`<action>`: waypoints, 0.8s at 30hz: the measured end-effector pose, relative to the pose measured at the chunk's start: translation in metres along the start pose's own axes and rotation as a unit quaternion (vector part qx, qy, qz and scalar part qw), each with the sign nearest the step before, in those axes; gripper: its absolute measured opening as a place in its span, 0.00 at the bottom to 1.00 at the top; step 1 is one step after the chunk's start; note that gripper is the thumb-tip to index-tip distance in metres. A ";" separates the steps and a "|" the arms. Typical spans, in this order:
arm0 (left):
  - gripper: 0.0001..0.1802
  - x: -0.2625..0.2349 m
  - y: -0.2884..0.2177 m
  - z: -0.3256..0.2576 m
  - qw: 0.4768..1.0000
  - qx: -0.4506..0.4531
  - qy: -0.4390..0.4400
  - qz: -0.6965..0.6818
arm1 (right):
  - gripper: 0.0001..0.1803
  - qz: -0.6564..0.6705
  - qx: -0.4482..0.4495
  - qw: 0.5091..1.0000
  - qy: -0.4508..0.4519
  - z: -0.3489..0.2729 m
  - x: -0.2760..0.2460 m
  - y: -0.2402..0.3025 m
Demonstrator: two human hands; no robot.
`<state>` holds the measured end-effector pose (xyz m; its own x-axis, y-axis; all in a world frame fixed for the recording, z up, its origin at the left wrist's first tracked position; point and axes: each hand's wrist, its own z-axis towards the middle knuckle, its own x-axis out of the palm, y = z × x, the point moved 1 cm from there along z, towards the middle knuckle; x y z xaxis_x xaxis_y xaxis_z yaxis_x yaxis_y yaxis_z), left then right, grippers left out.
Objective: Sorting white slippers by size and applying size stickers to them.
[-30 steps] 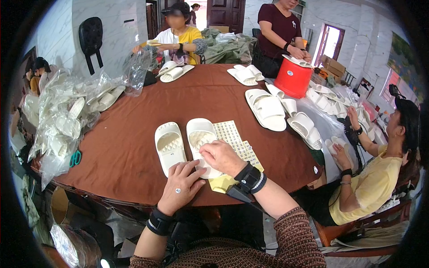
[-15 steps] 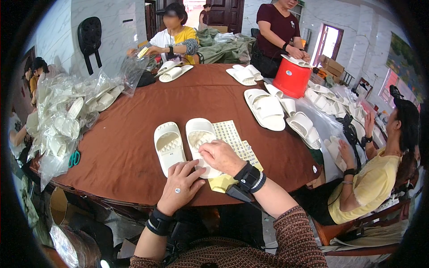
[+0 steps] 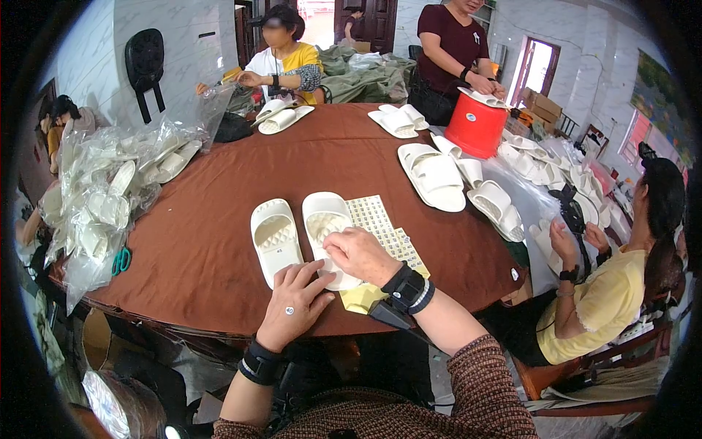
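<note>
Two cream slide sandals lie side by side on the brown round table point(image 3: 219, 183) in front of me. My right hand point(image 3: 362, 252) rests on the heel half of the right sandal point(image 3: 327, 219), fingers curled onto its footbed. My left hand point(image 3: 296, 296) lies flat on the table edge near the heel of the left sandal point(image 3: 274, 238), fingers spread, a small round white sticker on its back. A sheet of small stickers point(image 3: 380, 223) lies just right of the sandals, above a yellow paper point(image 3: 362, 298).
A heap of bagged cream sandals point(image 3: 110, 190) covers the table's left side, green scissors point(image 3: 121, 260) beside it. A red bucket point(image 3: 477, 124) and more loose sandals point(image 3: 435, 172) stand far right. Three other people work around the table.
My hands have hardly moved. The person at the right has lowered their hands slightly.
</note>
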<state>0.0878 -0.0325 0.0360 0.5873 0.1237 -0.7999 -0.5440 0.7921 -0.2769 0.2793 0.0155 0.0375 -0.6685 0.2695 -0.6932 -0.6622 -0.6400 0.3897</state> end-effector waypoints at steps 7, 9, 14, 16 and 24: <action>0.18 0.000 0.000 0.000 1.000 -0.003 0.004 -0.003 | 0.05 0.000 -0.012 1.000 -0.010 0.000 0.001 0.001; 0.18 0.000 0.001 -0.002 1.000 -0.005 0.005 -0.003 | 0.07 0.003 -0.017 1.000 -0.014 0.001 0.001 0.003; 0.18 0.001 0.001 -0.002 1.000 0.004 -0.008 0.004 | 0.07 -0.019 -0.022 0.999 0.022 0.001 0.000 0.003; 0.19 0.001 0.001 -0.002 1.000 0.002 -0.001 -0.002 | 0.06 -0.022 -0.015 0.999 0.033 0.001 -0.003 0.003; 0.19 0.000 0.002 -0.003 1.000 -0.006 0.008 -0.004 | 0.07 -0.060 -0.019 0.994 0.088 -0.002 -0.013 0.017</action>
<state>0.0851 -0.0327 0.0341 0.5819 0.1070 -0.8062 -0.5466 0.7855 -0.2903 0.2772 -0.0002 0.0516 -0.5131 0.2173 -0.8303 -0.7184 -0.6381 0.2770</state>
